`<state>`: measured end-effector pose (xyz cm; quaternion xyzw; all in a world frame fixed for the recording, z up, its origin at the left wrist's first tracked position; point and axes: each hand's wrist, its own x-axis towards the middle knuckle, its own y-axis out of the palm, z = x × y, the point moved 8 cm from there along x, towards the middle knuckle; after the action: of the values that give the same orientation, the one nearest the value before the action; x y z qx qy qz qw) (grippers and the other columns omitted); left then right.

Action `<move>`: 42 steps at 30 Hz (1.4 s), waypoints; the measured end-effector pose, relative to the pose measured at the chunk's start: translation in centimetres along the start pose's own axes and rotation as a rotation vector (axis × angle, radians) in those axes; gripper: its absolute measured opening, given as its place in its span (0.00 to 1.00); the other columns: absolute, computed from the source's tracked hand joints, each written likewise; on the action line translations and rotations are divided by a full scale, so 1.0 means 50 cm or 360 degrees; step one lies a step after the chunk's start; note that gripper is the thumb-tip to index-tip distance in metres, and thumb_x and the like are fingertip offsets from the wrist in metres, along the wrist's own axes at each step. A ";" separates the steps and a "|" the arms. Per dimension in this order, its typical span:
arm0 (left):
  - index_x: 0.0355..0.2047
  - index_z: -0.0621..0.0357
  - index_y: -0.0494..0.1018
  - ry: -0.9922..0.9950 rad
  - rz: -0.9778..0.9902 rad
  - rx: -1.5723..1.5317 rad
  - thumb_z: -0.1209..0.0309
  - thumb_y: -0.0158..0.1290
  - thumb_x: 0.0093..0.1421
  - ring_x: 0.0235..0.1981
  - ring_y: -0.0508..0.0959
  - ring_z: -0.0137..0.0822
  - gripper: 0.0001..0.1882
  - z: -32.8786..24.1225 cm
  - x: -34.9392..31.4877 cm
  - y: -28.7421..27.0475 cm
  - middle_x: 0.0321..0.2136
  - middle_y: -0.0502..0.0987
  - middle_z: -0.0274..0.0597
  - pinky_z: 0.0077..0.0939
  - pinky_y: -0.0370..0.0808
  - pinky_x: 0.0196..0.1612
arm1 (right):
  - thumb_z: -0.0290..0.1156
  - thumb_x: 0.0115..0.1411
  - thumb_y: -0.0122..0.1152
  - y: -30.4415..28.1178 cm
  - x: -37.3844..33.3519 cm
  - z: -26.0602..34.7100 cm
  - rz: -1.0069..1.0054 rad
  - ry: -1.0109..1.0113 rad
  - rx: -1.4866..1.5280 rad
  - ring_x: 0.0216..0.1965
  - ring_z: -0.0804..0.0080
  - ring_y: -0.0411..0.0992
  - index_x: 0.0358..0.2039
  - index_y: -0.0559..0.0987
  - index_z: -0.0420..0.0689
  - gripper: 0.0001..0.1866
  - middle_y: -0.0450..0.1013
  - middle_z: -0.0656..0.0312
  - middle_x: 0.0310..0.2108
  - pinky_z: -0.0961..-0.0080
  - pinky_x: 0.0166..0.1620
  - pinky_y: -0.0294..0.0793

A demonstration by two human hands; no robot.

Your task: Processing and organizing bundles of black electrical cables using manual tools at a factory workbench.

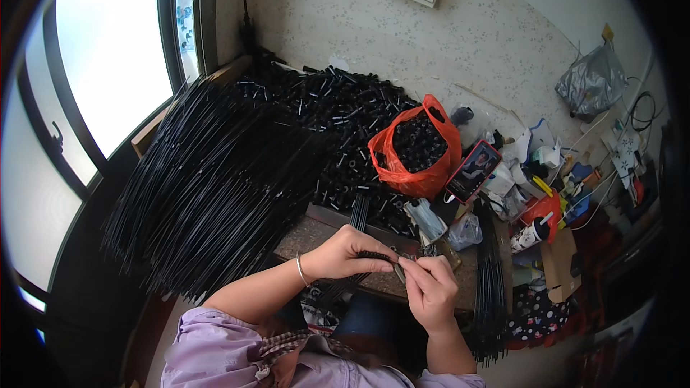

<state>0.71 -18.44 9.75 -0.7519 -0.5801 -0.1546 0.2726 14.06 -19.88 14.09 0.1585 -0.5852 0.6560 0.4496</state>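
Observation:
In the middle of the near table edge my two hands meet. My left hand [348, 253], a bracelet on its wrist, is closed round a dark bundle of thin black rods [361, 210]; they stick out beyond its knuckles. Close against its fingertips, my right hand [433, 284] pinches at the end of that bundle. What lies between the right fingertips is too small to name. Just past the right hand are small metal pieces [429, 250] on the table [460, 276].
Long black rods [208, 194] cover the left side; another bunch [491, 294] hangs over the right edge. Small black tubular parts [338, 100] are heaped behind. A red plastic bag [438, 176] of black parts, a propped phone [474, 171] and a patterned cup [528, 236] stand right.

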 end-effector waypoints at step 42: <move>0.61 0.62 0.47 -0.0410 0.0780 0.1556 0.60 0.51 0.43 0.64 0.47 0.46 0.45 0.201 -0.219 0.082 0.62 0.47 0.54 0.47 0.46 0.61 | 0.25 0.45 0.61 0.199 -0.074 -0.492 0.0377 0.0590 -0.0633 0.32 0.57 0.67 0.24 0.78 0.39 0.04 0.69 0.56 0.26 0.65 0.37 0.68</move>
<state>0.73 -21.87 -5.27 -0.6637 -0.4211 0.2932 0.5443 16.22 1.91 -1.36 -0.1247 -0.6246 0.5940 0.4914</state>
